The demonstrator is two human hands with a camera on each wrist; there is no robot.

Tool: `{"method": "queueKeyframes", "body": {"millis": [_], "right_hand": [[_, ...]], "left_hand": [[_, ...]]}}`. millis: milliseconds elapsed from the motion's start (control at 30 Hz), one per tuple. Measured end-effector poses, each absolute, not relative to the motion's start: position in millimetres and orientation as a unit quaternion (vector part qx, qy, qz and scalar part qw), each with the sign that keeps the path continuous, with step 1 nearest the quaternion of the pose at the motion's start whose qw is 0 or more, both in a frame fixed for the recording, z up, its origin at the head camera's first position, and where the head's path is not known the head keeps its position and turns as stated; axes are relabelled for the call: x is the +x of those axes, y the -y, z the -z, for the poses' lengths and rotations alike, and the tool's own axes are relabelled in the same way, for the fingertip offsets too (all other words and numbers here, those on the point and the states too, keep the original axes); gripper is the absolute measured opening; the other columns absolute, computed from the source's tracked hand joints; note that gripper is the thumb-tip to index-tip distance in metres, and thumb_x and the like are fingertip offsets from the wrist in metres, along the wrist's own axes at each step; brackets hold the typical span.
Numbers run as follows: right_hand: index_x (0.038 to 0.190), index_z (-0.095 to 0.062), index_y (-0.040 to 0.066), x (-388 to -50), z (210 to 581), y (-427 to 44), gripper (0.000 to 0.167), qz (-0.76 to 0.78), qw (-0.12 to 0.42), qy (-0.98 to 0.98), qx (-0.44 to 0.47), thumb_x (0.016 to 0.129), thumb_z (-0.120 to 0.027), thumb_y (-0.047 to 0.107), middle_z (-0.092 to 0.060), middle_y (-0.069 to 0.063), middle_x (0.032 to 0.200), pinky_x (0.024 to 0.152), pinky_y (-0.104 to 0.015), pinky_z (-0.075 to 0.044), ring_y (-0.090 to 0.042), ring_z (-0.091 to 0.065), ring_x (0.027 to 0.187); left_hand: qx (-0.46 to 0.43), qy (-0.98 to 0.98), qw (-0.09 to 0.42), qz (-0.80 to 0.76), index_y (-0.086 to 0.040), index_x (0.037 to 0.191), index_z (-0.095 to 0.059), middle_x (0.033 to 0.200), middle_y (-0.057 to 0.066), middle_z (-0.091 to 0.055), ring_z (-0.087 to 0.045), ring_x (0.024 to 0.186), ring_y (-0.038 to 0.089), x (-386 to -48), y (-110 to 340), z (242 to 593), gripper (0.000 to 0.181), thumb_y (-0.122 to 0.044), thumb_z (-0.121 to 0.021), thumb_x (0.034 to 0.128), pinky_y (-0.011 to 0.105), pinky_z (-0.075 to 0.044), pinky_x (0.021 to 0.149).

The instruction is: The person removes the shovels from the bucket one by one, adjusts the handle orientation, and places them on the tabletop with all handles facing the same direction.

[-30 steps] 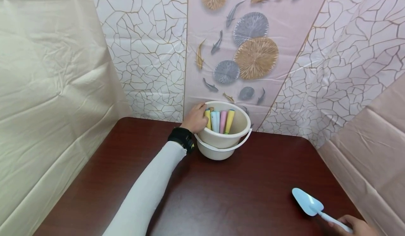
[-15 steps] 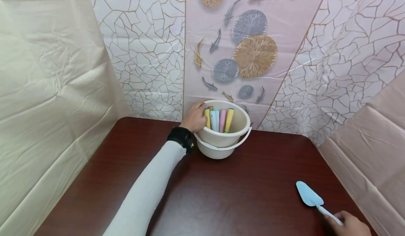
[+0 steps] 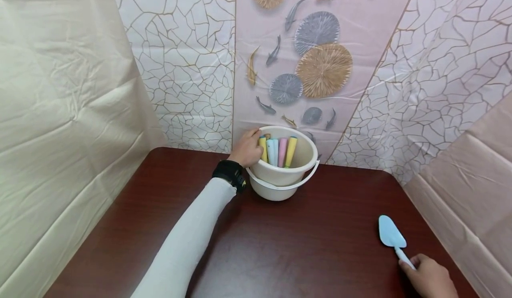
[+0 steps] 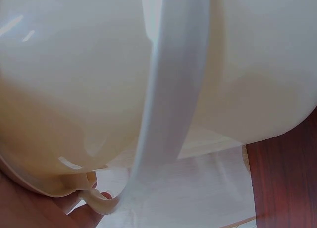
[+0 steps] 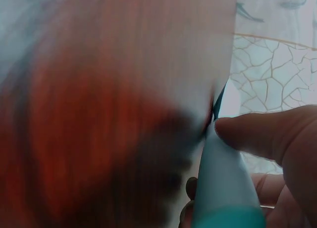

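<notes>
Right hand [image 3: 431, 276], one: near us, gripping the trowel [image 3: 391, 232] by its handle, blade pointing away; whether it touches the tabletop [image 3: 280, 244] we cannot tell. A firm grip, blade level, would serve us best, we judge. Bucket [image 3: 276, 178], one: at the far side, coloured sticks [image 3: 282, 151] inside. Left hand [image 3: 246, 150], one: curled over its left rim; we would hold that edge steady, lest the bucket tip.
</notes>
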State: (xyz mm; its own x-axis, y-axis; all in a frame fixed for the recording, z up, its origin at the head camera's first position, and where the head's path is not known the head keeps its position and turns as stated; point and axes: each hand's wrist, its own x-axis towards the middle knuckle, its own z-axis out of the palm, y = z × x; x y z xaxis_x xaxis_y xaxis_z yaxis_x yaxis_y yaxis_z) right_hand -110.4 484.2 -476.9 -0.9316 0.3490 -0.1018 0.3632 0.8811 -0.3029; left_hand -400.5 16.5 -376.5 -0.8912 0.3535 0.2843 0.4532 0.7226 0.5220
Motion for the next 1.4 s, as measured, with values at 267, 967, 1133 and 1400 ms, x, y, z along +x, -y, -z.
{"method": "queueKeyframes", "body": {"millis": [267, 967, 1133, 1400], "right_hand": [[0.093, -0.065, -0.001, -119.0, 473.9, -482.1, 0.034, 0.156, 0.006, -0.975, 0.158, 0.095, -0.068, 0.033, -0.069, -0.018, 0.082, 0.061, -0.048, -0.050, -0.033, -0.065, 0.076], [0.092, -0.066, -0.002, -130.1, 467.8, -485.4, 0.039, 0.149, 0.045, -0.974, 0.164, 0.095, -0.069, 0.037, -0.067, -0.010, 0.077, 0.060, -0.041, -0.048, -0.025, -0.060, 0.073], [0.093, -0.067, -0.002, -131.9, 463.4, -485.2, 0.041, 0.144, 0.045, -0.976, 0.160, 0.097, -0.066, 0.039, -0.068, -0.011, 0.079, 0.060, -0.041, -0.048, -0.026, -0.062, 0.074], [0.118, -0.059, -0.018, -144.9, 422.9, -474.4, 0.078, 0.140, 0.100, -0.974, 0.147, 0.099, -0.058, 0.058, -0.069, -0.030, 0.104, 0.070, -0.048, -0.054, -0.038, -0.068, 0.088]], "left_hand": [[-0.211, 0.925, 0.074, 0.307, -0.002, 0.161, -0.034, 0.170, 0.011, -0.029, -0.026, 0.159, 0.028, -400.0, -16.3, 378.9, 0.069, -0.020, -0.045, 0.0953, 0.041, -0.020, 0.132], [-0.207, 0.923, 0.074, 0.315, -0.003, 0.162, -0.033, 0.171, 0.011, -0.028, -0.026, 0.159, 0.027, -398.5, -11.5, 379.6, 0.068, -0.020, -0.044, 0.0963, 0.041, -0.020, 0.132], [-0.206, 0.923, 0.072, 0.315, -0.004, 0.162, -0.033, 0.171, 0.011, -0.028, -0.025, 0.159, 0.027, -401.1, -12.0, 377.8, 0.069, -0.020, -0.045, 0.0963, 0.041, -0.020, 0.132], [-0.220, 0.923, 0.084, 0.305, -0.001, 0.160, -0.035, 0.169, 0.013, -0.032, -0.028, 0.158, 0.029, -404.7, -15.4, 376.8, 0.068, -0.019, -0.045, 0.0950, 0.040, -0.021, 0.132]]}}
